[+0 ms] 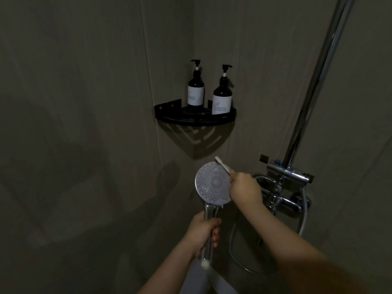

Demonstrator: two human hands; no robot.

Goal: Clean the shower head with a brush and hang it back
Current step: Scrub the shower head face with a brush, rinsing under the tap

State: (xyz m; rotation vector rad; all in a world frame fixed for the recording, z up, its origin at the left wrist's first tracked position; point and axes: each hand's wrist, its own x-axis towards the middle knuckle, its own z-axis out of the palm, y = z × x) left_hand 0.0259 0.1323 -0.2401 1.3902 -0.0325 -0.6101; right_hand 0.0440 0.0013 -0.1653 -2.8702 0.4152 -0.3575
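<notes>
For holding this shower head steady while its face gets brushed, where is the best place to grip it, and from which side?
Grip the shower head by its narrow chrome handle, from below, as the left hand does. The handle points down and the face stays clear for the brush in the right hand.

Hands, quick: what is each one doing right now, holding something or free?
Left hand: closed around the shower head handle.
Right hand: closed on a small white brush, its tip at the spray face's upper edge.
</notes>
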